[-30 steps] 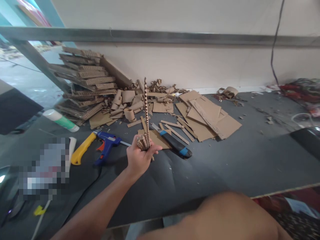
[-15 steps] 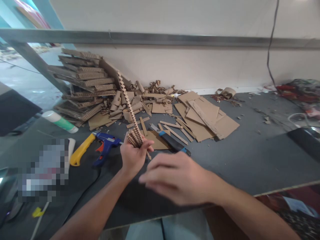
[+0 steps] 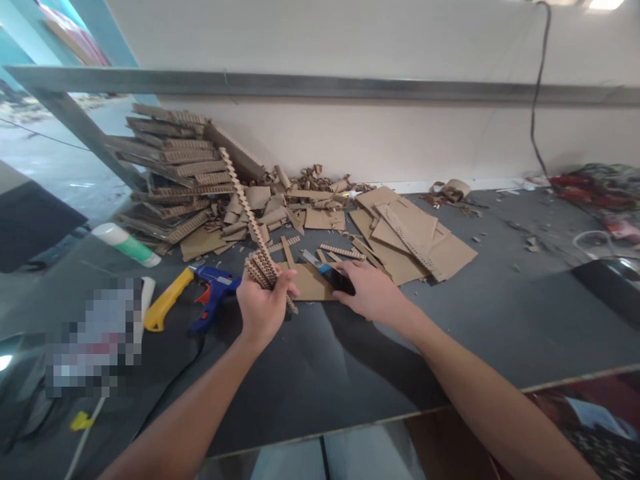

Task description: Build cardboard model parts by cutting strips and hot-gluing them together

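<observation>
My left hand (image 3: 265, 303) is closed round a bunch of corrugated cardboard strips (image 3: 260, 269). One long strip (image 3: 243, 200) rises from it, tilted up to the left, and its lower end pokes out below my thumb. Over the black and blue utility knife (image 3: 336, 277), my right hand (image 3: 375, 292) has its thumb on the near side and its fingers across the far side, gripping the handle. The knife's blade (image 3: 310, 257) points up and left. Under the knife lies a flat cardboard piece (image 3: 313, 283), with loose corrugated strips (image 3: 343, 251) just behind it.
A blue glue gun (image 3: 215, 293), a yellow-handled cutter (image 3: 170, 300) and a glue stick tube (image 3: 127, 245) lie at left. Stacked corrugated cardboard (image 3: 185, 157) and scraps (image 3: 270, 207) stand behind. Flat cardboard sheets (image 3: 410, 233) lie right of centre, on the dark table (image 3: 500, 320).
My right hand has moved forward from near the table's front edge and taken hold of the utility knife. My left hand keeps its bunch of strips, nearly in place.
</observation>
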{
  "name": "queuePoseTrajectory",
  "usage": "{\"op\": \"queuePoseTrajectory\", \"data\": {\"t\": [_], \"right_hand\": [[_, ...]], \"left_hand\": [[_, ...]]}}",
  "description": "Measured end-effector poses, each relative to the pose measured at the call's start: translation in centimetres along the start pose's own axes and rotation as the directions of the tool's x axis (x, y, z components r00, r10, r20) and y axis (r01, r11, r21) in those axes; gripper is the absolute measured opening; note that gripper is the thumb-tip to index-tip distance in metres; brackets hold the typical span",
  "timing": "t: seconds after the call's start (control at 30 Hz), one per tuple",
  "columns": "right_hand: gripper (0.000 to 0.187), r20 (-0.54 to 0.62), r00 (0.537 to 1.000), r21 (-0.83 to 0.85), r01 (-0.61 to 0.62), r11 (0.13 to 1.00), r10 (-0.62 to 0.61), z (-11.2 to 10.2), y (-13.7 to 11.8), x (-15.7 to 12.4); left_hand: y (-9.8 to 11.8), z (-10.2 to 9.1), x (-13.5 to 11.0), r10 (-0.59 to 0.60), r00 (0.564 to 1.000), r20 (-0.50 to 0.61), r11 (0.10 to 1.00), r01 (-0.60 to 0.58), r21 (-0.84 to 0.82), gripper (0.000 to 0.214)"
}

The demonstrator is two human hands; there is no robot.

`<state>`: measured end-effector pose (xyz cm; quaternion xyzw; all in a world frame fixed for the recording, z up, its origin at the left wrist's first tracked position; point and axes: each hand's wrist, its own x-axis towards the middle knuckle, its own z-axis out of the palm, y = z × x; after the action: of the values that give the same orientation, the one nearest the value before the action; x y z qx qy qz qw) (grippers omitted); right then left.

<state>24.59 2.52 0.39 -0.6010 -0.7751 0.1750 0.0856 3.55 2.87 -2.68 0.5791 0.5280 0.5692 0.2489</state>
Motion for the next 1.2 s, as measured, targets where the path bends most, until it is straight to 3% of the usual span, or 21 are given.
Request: {"op": "queuePoseTrajectory", "data": {"t": [0.23,0.33,0.5,0.7,0.9,1.03,1.13,1.2], "right_hand": [[0.044,-0.004,0.958,-0.106,-0.286,0.952,0.287,-1.4,1.0,-2.4],[0.032,0.001,0.943,-0.193,-0.325,0.926,0.332,-1.4,1.3,-2.9],[0.023,-0.106,0.978,-0.143,-0.193,0.971,0.179,-1.3,0.1,-1.7],[0.019,0.06,0.998,-0.199,0.015,0.98,-0.003,-0.4,-2.7,2.3],[0.023,0.005,1.0,-0.224,0.01,0.975,-0.009,0.0,-3.3,6.7],[0.027,-0.084,0.995,-0.19,0.03,0.981,-0.047,0.1,-3.9,8.0],[0.028,-0.076,0.97,-0.058,0.226,0.972,-0.23,0.9,-4.8,8.0],[0.025,-0.032,0.902,-0.018,0.429,0.903,-0.43,1.7,-5.2,7.9]], "left_hand": [[0.8,-0.4,0.5,-0.058,0.998,0.002,0.998,0.058,-0.026,0.033],[1.0,-0.5,0.4,-0.059,0.998,0.021,0.998,0.059,-0.008,0.032],[0.6,-0.3,0.0,-0.082,0.996,0.044,0.996,0.083,-0.015,0.03],[0.2,-0.1,-0.2,-0.076,0.994,0.079,0.997,0.078,-0.028,0.033],[0.5,-0.2,-0.2,-0.074,0.993,0.095,0.997,0.077,-0.029,0.034],[0.8,-0.2,-0.3,-0.085,0.99,0.117,0.996,0.088,-0.029,0.033],[0.8,-0.3,-0.5,-0.085,0.985,0.152,0.996,0.089,-0.021,0.031],[0.8,-0.3,-0.6,-0.071,0.984,0.165,0.997,0.073,-0.01,0.029]]}}
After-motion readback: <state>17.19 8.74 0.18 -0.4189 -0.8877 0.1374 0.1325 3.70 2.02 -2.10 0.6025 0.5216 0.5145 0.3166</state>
